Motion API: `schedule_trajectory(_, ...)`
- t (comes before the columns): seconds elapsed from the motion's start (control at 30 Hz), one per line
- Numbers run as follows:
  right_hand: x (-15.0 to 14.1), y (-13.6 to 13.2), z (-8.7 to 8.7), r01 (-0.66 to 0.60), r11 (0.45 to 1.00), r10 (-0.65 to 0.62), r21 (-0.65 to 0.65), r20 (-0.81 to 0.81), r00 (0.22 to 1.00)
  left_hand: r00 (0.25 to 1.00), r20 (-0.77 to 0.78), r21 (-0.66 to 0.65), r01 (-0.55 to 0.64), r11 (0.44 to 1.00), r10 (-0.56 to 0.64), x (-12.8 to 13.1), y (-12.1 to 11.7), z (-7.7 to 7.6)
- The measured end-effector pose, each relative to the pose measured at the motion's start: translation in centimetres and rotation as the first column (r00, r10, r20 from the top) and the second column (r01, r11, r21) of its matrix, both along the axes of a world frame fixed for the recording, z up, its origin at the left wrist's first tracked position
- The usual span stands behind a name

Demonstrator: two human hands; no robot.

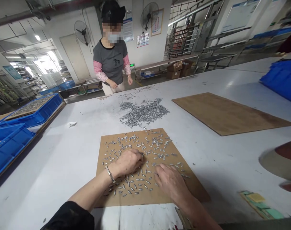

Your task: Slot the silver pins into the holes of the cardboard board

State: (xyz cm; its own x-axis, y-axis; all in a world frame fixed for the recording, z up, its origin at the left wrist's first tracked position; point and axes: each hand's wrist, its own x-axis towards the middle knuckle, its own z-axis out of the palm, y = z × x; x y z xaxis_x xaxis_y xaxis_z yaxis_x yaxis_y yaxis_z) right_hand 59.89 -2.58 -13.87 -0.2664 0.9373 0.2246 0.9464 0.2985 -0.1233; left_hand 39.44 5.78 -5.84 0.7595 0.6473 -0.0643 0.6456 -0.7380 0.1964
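Note:
A brown board point(157, 195) lies before me, scattered with small silver spindle-shaped metal pieces point(136, 187). My left hand point(129, 161), a bracelet at its wrist, is over the board's middle with fingers curled together. Its fingertips are partly hidden, so anything pinched in them cannot be made out. To its right, my right hand point(170, 180) rests low over the board, fingers bent and drawn together among the pieces. What those fingers hold, if anything, is hidden. Beyond the board's far edge is a loose heap of the same pieces point(144, 111) on the white table point(71, 159).
A second brown board point(229, 111) lies at the right. Blue crates point(40, 111) line the left side, and blue plastic point(283, 78) is at the far right. Across the table stands a masked person point(113, 60). A green and yellow item point(260, 204) sits near the front right.

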Motion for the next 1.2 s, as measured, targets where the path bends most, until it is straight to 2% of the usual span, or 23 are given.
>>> schedule_trajectory(0.1,-0.1,-0.6,-0.3,-0.041,0.996,0.042,0.078,-0.008,0.999,0.999,-0.03,-0.022,0.031,0.999,-0.031,1.0,-0.7,-0.7)
schedule_trajectory(0.23,0.4,-1.2,-0.3,-0.053,0.996,0.055,0.076,-0.035,0.998,0.993,-0.066,-0.021,0.096,0.995,-0.097,3.0,-1.3,-2.2)
schedule_trajectory(0.33,1.6,-1.9,-0.3,-0.029,0.998,0.035,0.05,-0.116,0.993,0.986,-0.144,0.005,0.082,0.997,-0.08,4.0,-1.4,-3.1)
schedule_trajectory(0.43,2.8,-2.8,-1.0,0.034,0.998,-0.02,0.058,-0.221,0.975,0.981,-0.192,0.043,0.047,0.998,-0.038,4.4,-1.4,-3.3)
schedule_trajectory(0.53,3.8,-3.5,-1.9,0.095,0.993,-0.072,0.066,-0.288,0.955,0.981,-0.193,0.025,0.022,0.999,-0.017,4.7,-1.5,-2.6)
schedule_trajectory(0.63,4.1,-3.5,-2.2,0.105,0.994,-0.087,0.042,-0.317,0.945,0.974,-0.227,-0.067,0.001,0.998,-0.016,5.2,-1.6,-1.5)
schedule_trajectory(0.73,3.5,-2.6,-1.4,0.082,0.997,-0.074,0.015,-0.286,0.955,0.956,-0.294,-0.078,-0.039,0.996,0.015,5.7,-1.6,-1.0)
schedule_trajectory(0.87,2.0,-0.6,-0.2,0.042,0.998,-0.047,-0.036,-0.157,0.986,0.946,-0.323,-0.042,-0.05,0.998,0.034,6.1,-1.4,-1.3)
schedule_trajectory(0.93,1.5,0.2,0.3,0.045,0.996,-0.052,-0.072,-0.105,0.993,0.952,-0.302,-0.04,-0.057,0.998,0.043,5.9,-1.4,-1.3)
schedule_trajectory(1.03,1.3,0.8,1.1,0.05,0.99,-0.061,-0.133,-0.082,0.995,0.972,-0.219,-0.034,-0.091,0.995,0.081,4.9,-1.2,-0.4)
schedule_trajectory(1.2,1.7,0.9,2.2,0.03,0.967,-0.072,-0.251,-0.161,0.984,0.987,-0.085,-0.032,-0.139,0.99,0.136,1.8,-1.0,1.5)
